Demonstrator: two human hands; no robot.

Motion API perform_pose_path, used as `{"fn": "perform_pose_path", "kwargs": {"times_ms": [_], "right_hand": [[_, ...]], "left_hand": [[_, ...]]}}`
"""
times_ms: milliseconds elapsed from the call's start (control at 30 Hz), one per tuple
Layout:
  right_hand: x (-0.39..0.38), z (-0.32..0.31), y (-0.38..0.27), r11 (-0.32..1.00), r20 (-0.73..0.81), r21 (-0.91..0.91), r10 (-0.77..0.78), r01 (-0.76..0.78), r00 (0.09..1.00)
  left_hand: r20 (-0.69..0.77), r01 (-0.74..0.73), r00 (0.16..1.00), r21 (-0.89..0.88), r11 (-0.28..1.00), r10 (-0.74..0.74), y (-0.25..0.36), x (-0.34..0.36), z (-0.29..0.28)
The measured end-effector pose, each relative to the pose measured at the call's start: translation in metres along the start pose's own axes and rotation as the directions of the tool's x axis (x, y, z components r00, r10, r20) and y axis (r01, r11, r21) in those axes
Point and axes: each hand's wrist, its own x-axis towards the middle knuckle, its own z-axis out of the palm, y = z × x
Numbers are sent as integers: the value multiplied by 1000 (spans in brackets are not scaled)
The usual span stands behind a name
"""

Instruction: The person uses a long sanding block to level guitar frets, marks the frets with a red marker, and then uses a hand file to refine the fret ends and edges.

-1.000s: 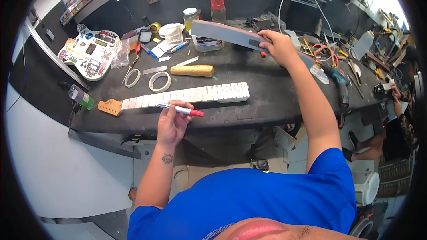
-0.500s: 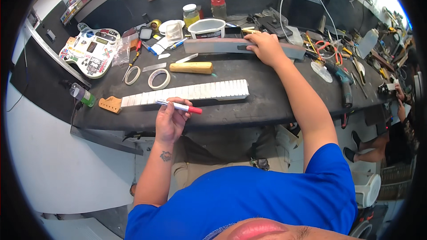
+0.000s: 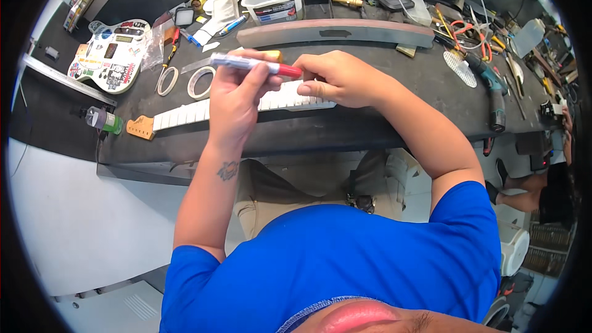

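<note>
My left hand (image 3: 237,95) is closed round a white marker (image 3: 237,61) with a red cap, held above the workbench. At the cap's end are the curled fingers of my right hand (image 3: 342,77), with the thumb just below. Beneath both hands lies a guitar neck (image 3: 185,115), its fretboard covered in pale strips between the frets and its wooden headstock (image 3: 141,127) to the left. Behind my hands a long grey levelling beam (image 3: 370,32) with a dark slot rests across the bench. A wooden block (image 3: 272,56) is mostly hidden behind my left hand and the marker.
Two tape rolls (image 3: 200,82) lie left of my hands. A sticker-covered guitar body (image 3: 111,55) is at the far left, near a green bottle (image 3: 105,121). A white tub (image 3: 273,4) stands behind the beam. At right are a cordless drill (image 3: 493,95) and another person's legs (image 3: 524,191).
My right hand has left the beam and come to the marker's red cap. My left hand has lifted the marker upward, away from me. The whole view has shifted slightly.
</note>
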Motion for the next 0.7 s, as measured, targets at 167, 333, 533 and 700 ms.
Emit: {"fn": "perform_pose_path", "kwargs": {"times_ms": [167, 333, 533, 700], "right_hand": [[-12, -8, 15, 675, 28, 731, 119, -101, 993], [-3, -34, 32, 743, -126, 662, 236, -96, 963], [-7, -44, 50, 706, 82, 505, 534, -497, 842], [-13, -45, 57, 584, 235, 563, 565, -585, 791]], "left_hand": [[87, -143, 985, -82, 986, 150, -3, 48, 23], [10, -243, 969, -110, 964, 246, 56, 86, -23], [385, -104, 923, 215, 971, 13, -22, 64, 36], [566, -370, 810, 293, 882, 152, -54, 56, 41]]}}
